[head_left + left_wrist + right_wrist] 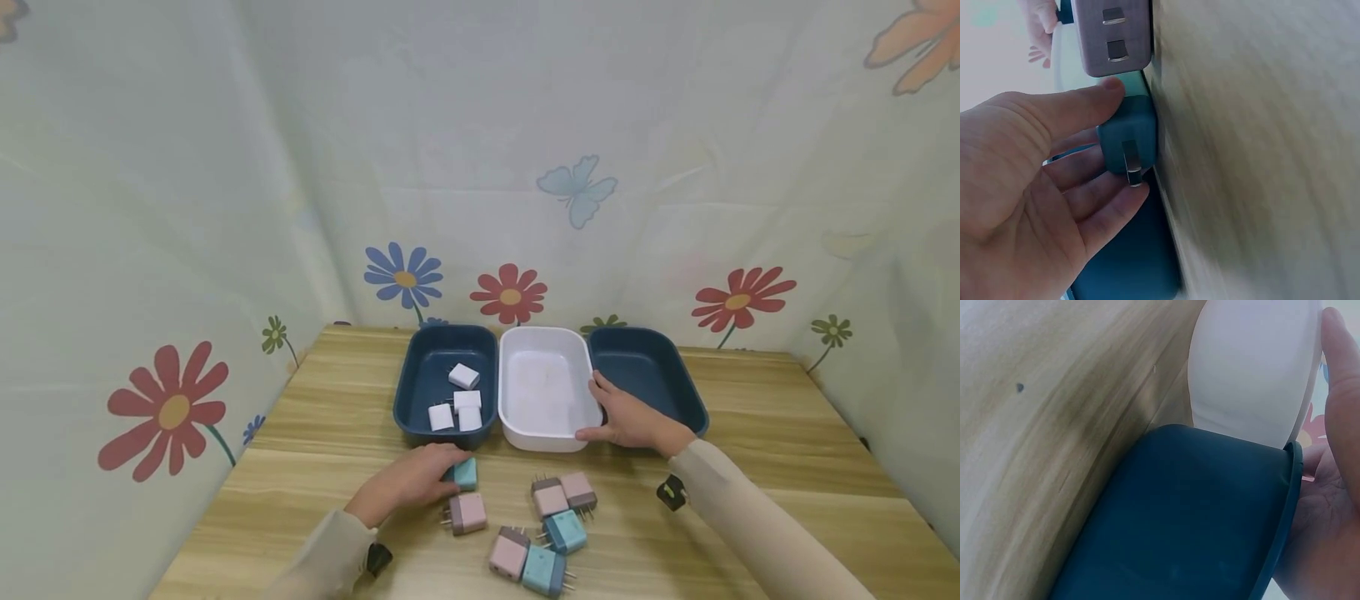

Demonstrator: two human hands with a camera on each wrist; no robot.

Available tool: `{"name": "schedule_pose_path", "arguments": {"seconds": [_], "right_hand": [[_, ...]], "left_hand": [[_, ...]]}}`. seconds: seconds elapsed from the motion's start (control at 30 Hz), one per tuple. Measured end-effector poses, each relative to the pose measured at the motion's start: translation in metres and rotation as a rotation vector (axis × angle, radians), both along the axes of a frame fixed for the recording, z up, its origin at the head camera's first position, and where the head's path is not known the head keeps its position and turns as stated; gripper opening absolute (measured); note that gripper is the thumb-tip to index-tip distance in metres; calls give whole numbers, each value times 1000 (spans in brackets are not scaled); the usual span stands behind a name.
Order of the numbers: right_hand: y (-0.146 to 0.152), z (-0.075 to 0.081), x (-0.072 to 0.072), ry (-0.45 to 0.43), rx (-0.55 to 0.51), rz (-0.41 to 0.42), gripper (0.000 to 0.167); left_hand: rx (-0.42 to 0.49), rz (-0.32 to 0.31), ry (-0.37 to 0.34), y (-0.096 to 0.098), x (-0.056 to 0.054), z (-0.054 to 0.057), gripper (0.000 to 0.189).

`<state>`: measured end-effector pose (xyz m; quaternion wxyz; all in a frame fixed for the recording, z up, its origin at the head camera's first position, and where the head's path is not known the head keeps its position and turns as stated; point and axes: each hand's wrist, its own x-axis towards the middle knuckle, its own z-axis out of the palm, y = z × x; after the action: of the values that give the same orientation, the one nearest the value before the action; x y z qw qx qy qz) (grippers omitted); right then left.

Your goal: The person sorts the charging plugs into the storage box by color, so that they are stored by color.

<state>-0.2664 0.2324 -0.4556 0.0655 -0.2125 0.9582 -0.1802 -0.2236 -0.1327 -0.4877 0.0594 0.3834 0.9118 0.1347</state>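
Observation:
My left hand (416,479) pinches a teal plug adapter (466,473) low over the table. In the left wrist view, the thumb lies on one side of it and fingers on the other; its metal prongs (1132,162) face the camera. A pink plug adapter (469,512) lies just beside this hand. My right hand (633,421) rests at the right rim of the white bin (551,443), thumb near its front corner, fingers fairly straight. That hand partly covers the right dark blue bin (645,367).
Several white plug adapters (465,377) lie in the left dark blue bin (446,333). The three bins stand side by side. On the wooden table (300,467), more pink adapters (510,552) and two teal adapters (565,531) lie in front of them. A flowered curtain hangs behind.

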Motion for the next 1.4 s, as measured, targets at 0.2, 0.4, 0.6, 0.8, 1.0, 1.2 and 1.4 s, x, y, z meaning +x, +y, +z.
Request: {"name": "schedule_pose_path", "arguments": {"seconds": [0.2, 0.4, 0.6, 0.8, 1.0, 1.2, 1.4], "right_hand": [[1, -4, -1, -1, -2, 3, 114], [3, -5, -2, 6, -3, 4, 116], [3, -5, -1, 9, -16, 10, 114], [3, -7, -1, 9, -24, 7, 115], [4, -6, -1, 3, -22, 1, 115], [4, -8, -2, 3, -15, 6, 112], [4, -8, -2, 2, 7, 6, 113]], "left_hand": [[33, 13, -16, 0, 4, 2, 47], [48, 2, 1, 4, 8, 8, 48], [40, 5, 2, 9, 12, 14, 49], [45, 5, -20, 17, 14, 26, 52], [45, -4, -11, 27, 10, 40, 52], [52, -21, 17, 36, 4, 50, 52], [38, -3, 22, 45, -7, 60, 53]]}}
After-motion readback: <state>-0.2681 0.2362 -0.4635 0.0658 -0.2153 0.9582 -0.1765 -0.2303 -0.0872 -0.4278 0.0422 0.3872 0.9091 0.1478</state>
